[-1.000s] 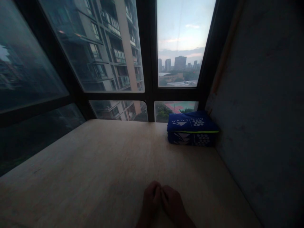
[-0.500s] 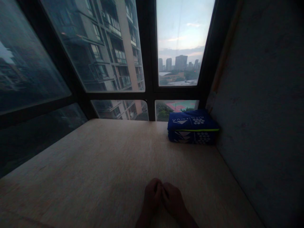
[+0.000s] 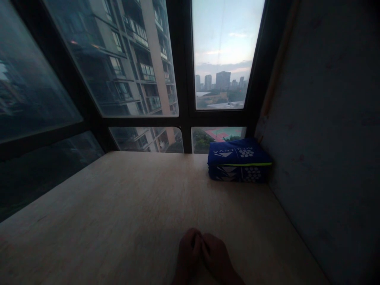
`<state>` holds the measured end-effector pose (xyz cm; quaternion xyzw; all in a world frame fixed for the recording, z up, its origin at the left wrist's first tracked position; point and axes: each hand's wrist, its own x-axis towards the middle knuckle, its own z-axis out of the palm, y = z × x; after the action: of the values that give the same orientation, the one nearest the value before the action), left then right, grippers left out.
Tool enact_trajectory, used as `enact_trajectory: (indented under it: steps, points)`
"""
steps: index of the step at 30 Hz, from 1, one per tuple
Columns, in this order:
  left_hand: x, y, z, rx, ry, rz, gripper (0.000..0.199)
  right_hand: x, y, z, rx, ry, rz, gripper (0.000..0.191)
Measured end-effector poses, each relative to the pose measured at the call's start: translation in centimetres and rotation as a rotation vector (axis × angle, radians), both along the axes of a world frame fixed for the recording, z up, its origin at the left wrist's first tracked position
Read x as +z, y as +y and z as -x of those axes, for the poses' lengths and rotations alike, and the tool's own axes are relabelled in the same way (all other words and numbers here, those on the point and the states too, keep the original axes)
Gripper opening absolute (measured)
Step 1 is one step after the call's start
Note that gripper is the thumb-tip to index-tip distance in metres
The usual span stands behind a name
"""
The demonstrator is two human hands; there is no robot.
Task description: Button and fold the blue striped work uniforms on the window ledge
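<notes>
Low in the view, my left hand (image 3: 189,248) and my right hand (image 3: 214,250) meet, knuckles and thumbs side by side. Both are closed, with the fingers curled inward. Dim light hides whether anything small sits between them. Beneath them spreads a pale, wood-toned surface (image 3: 124,202). Beyond my right hand, a folded dark blue fabric bundle (image 3: 240,160) with white logos and a bright yellow-green edge lies in the far right corner, apart from both hands.
Dark window frames (image 3: 185,134) border the surface at the back and left. A grey wall (image 3: 323,158) rises along the right side, close to the blue bundle. Tall buildings and a sports court show through the glass.
The view has shifted slightly, so the window and bundle sit a little further left and lower. My hands stay together, slightly lower in the picture.
</notes>
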<state>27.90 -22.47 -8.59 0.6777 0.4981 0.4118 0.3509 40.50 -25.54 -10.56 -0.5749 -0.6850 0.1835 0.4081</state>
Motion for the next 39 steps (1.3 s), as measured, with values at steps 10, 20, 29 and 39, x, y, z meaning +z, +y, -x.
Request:
enact_trajectory:
  steps: [10,20,29,39]
  points:
    - [0.79,-0.08,-0.01,-0.005,-0.014,0.016,0.023,-0.24,-0.08,0.0,-0.004,-0.003,0.014,0.034]
    - [0.43,-0.14,0.05,-0.017,0.004,0.006,0.022,-0.5,-0.07,-0.01,-0.005,-0.031,0.011,0.041]
    - [0.5,-0.17,0.04,-0.014,0.032,-0.008,0.022,-0.31,-0.32,-0.27,0.011,-0.054,0.019,0.036]
    - [0.26,-0.27,0.02,-0.016,0.05,-0.02,0.023,-0.63,-0.28,-0.49,0.047,-0.045,0.039,0.032]
